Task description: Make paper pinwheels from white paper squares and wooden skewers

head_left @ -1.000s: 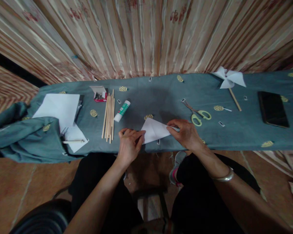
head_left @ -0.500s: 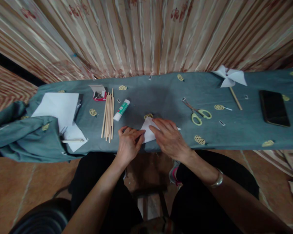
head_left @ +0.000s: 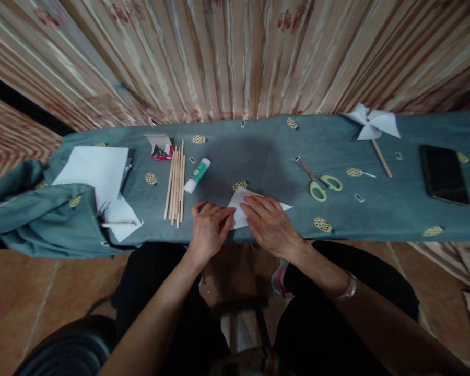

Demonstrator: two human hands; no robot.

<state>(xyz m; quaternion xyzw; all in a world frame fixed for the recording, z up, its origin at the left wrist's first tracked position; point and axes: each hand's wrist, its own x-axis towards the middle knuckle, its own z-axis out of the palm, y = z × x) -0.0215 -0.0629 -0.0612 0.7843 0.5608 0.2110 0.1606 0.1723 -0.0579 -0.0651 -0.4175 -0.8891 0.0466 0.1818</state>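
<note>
A white sheet of paper (head_left: 238, 202), folded to a triangle, lies at the front edge of the cloth-covered table. My left hand (head_left: 210, 225) pinches its left corner between thumb and forefinger. Spread flat across the paper, my right hand (head_left: 272, 223) presses on it with fingers extended, and a pointed corner sticks out to the right. A glue stick (head_left: 197, 176) lies just beyond my left hand, beside a bundle of thin wooden sticks (head_left: 175, 185). Scissors with light green handles (head_left: 318, 181) rest to the right of my right hand.
A white paper pinwheel (head_left: 371, 125) on a stick lies at the back right, near a black phone (head_left: 445, 174). An open red box of pins (head_left: 161, 150) stands behind the sticks. White papers (head_left: 97, 169) and a pen (head_left: 119, 224) are at the left, by bunched cloth.
My right hand has slid slightly down and toward me over the paper, showing more of its upper edge and right corner. My left hand stays at the left corner.
</note>
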